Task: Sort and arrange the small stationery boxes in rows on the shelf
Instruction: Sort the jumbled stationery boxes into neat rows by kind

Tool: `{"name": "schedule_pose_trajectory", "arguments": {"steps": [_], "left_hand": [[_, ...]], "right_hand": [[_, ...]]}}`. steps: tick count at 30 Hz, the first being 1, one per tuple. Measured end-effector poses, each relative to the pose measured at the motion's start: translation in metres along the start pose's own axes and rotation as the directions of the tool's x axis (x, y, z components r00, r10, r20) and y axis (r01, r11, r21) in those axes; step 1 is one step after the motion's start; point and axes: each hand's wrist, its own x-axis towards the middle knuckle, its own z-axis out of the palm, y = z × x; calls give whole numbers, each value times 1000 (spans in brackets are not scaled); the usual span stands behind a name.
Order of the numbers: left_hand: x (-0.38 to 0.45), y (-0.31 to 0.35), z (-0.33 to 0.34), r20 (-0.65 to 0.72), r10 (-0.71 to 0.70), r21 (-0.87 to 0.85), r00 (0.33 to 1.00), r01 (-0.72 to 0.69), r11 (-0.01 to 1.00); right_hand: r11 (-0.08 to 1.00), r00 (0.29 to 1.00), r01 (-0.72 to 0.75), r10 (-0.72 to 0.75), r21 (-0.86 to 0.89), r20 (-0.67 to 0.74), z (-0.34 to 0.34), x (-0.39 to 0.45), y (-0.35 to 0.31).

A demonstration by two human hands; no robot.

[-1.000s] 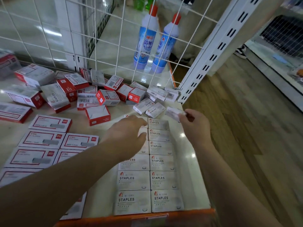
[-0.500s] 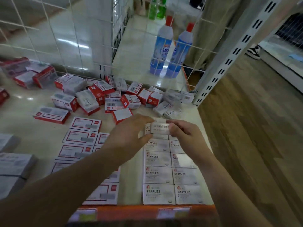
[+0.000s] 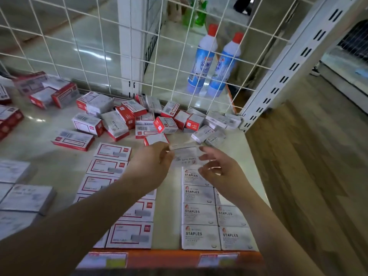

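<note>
Now left hand [image 3: 148, 166] pinches white staples box [image 3: 184, 155]; right hand [image 3: 220, 170] open beside.

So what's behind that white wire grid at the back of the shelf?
Two blue-and-white bottles with red caps stand behind the white wire grid, on shiny floor; their bases show.

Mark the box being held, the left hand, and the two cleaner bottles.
held white box [image 3: 186, 154], head view, top face
left hand [image 3: 148, 166], head view, back of hand
cleaner bottles [image 3: 203, 62], head view, left bottle's label
</note>
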Motion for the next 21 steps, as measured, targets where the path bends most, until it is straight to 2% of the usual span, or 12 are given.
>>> {"name": "schedule_pose_trajectory", "arguments": {"steps": [4, 7, 15, 21], "left_hand": [[3, -4, -1, 91, -58, 51, 994, 53, 997], [4, -7, -3, 127, -100, 18, 987, 98, 995], [0, -8, -1, 114, -124, -46, 986, 130, 990], [-3, -13, -1, 163, -108, -137, 981, 131, 982]], "right_hand": [[996, 995, 85, -83, -28, 50, 2, 2, -8], [995, 993, 103, -103, -5, 64, 5, 2, -9], [998, 997, 38, -35, -51, 64, 15, 6, -9], [999, 999, 28, -27, -23, 32, 14, 6, -5]]}}
